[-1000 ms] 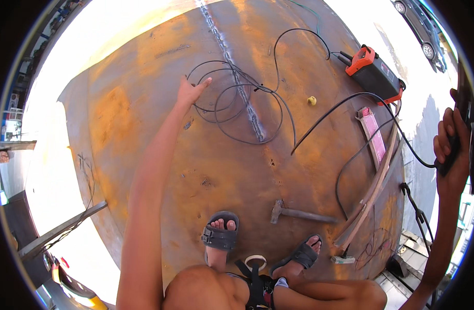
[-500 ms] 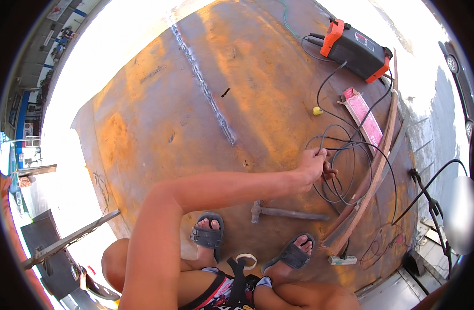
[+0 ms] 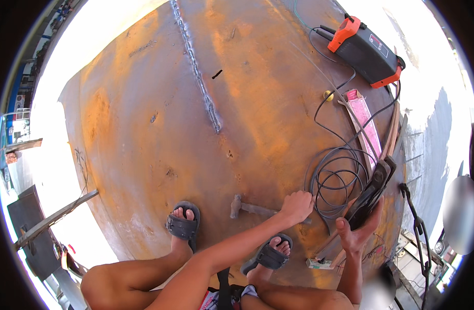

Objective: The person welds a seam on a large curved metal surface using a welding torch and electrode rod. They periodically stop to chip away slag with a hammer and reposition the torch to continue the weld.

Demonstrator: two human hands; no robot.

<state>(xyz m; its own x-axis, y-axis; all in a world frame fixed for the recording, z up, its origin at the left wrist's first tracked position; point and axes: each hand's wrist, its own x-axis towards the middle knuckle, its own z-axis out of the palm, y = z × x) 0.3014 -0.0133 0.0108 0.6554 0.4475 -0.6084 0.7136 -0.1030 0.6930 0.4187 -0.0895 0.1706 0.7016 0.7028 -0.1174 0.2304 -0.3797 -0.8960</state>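
Note:
My right hand (image 3: 358, 232), at the right, grips a black electrode holder (image 3: 368, 199). A long thin welding rod (image 3: 353, 116) sticks out from the holder's jaws, slanting up and left over the plate. My left hand (image 3: 298, 206) is closed in a fist beside the coiled black cable (image 3: 330, 178); what lies inside the fingers is hidden. Below that hand lies a hammer (image 3: 257, 208), its handle partly covered by my wrist. A rusty steel plate (image 3: 144, 170) spreads under everything, with a rough silvery weld bead (image 3: 198, 72) running down its far middle.
A black and orange welding machine (image 3: 368, 51) stands far right, its cable running to the coil. Near it lie a pink box (image 3: 363, 121), a small yellow object (image 3: 328, 96) and wooden strips (image 3: 392, 132). A chain (image 3: 420, 232) hangs beyond the right edge. My sandalled feet (image 3: 183, 225) rest on the plate.
My left hand has moved down and left from the cable coil. My right hand has come into view with the electrode holder and rod. The head view has shifted slightly.

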